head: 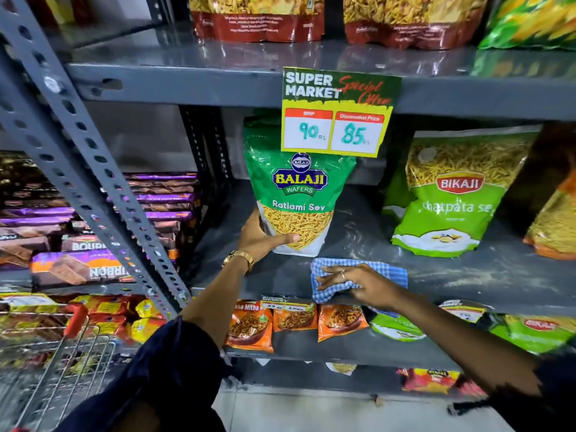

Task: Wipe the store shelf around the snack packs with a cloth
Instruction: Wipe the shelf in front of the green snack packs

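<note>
A green Balaji Ratlami Sev pack (297,188) stands upright on the grey metal shelf (467,275). My left hand (260,236) grips its lower left corner, thumb across the front. Just in front of that pack lies a blue-and-white checked cloth (386,271), flat on the shelf near the front edge. My right hand (358,283) presses down on the cloth with fingers spread. A light green Bikaji chatpata sev pack (448,198) stands to the right, apart from both hands.
A yellow price sign (338,113) hangs from the shelf above, over the Balaji pack. A slotted grey upright (93,169) crosses at the left. Biscuit packs (78,266) fill the left rack. Orange snack packs (293,319) sit on the lower shelf. A wire cart (62,369) stands at lower left.
</note>
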Demonstrator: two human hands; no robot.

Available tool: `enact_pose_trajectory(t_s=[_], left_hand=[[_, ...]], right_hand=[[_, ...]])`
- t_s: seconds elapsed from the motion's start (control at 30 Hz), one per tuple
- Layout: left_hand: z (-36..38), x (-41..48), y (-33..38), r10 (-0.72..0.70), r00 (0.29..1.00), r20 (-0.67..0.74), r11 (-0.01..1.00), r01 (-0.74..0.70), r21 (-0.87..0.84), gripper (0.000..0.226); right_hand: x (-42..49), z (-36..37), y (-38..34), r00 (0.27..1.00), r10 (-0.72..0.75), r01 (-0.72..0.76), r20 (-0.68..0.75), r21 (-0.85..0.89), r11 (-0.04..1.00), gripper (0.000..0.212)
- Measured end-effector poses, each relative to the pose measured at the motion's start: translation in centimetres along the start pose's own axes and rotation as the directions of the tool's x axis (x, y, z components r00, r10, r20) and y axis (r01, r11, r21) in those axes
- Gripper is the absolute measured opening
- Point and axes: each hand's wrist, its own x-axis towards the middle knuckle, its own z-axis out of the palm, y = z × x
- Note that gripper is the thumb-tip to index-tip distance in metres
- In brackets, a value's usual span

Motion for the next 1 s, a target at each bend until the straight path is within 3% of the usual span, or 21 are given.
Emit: enact_pose_trajectory(t_s=[0.07, 0.2, 0.3, 0.4, 0.57, 0.67, 0.73, 0.83, 0.9, 0.93, 1.0], left_hand=[[-0.2, -0.5, -0.3, -0.007, 1.0, 0.002, 0.999, 0.007, 0.036, 0.091], [-1.4, -2.4, -3.0, 0.008, 0.998, -0.066, 0.97, 0.008, 0.243, 0.061], [-1.8, -4.5, -5.5, 0.073, 0.991, -0.115, 0.844, 0.0, 0.536, 0.048], [-1.1, -5.8, -6.6, 0.068, 0.996, -0.055, 0.747, -0.014, 0.665, 0.052], [1.4, -7.1, -6.1, 0.141, 0.99, 0.001, 0.73, -0.105, 0.675, 0.063], [3.8, -8.3, -5.1, 0.185, 0.983, 0.017, 0.762, -0.154, 0.629, 0.058], [5.2, -9.0, -4.2, 0.214, 0.973, 0.081, 0.776, -0.22, 0.591, 0.057], [6.7, -9.1, -3.2, 0.253, 0.939, 0.233, 0.771, -0.341, 0.537, 0.07], [7.2, -8.8, -2.7, 0.291, 0.925, 0.246, 0.751, -0.38, 0.54, 0.06], [7.2, -8.6, -2.5, 0.317, 0.924, 0.212, 0.736, -0.381, 0.56, 0.05], [6.9, -8.1, -2.6, 0.352, 0.933, 0.074, 0.721, -0.321, 0.614, 0.038]], right_hand=[[-1.1, -0.9, 1.0, 1.0, 0.016, -0.016, 0.002, 0.009, 1.0, 0.062], [-1.1, -1.8, 1.3, 0.988, 0.056, -0.034, -0.144, 0.15, 0.988, 0.03], [1.2, -0.8, 0.1, 0.99, 0.012, -0.002, -0.144, 0.074, 0.997, 0.045], [2.2, 0.8, 0.2, 0.998, -0.008, 0.005, -0.06, -0.05, 0.999, 0.063], [-0.6, 0.6, 1.5, 0.999, 0.013, -0.011, -0.049, 0.028, 1.0, 0.063], [-2.7, -0.7, 1.0, 0.99, 0.075, -0.053, -0.123, 0.171, 0.984, 0.034], [-3.4, -2.0, 0.8, 0.916, 0.205, -0.096, -0.344, 0.309, 0.946, 0.023], [-2.2, -4.4, 0.6, 0.617, 0.325, -0.067, -0.717, 0.364, 0.929, 0.016], [0.4, -5.4, 0.7, 0.491, 0.365, -0.185, -0.791, 0.315, 0.931, 0.021], [1.9, -5.3, 0.9, 0.486, 0.371, -0.249, -0.791, 0.282, 0.927, 0.026], [4.0, -4.0, 2.1, 0.556, 0.336, -0.373, -0.76, 0.132, 0.918, 0.038]])
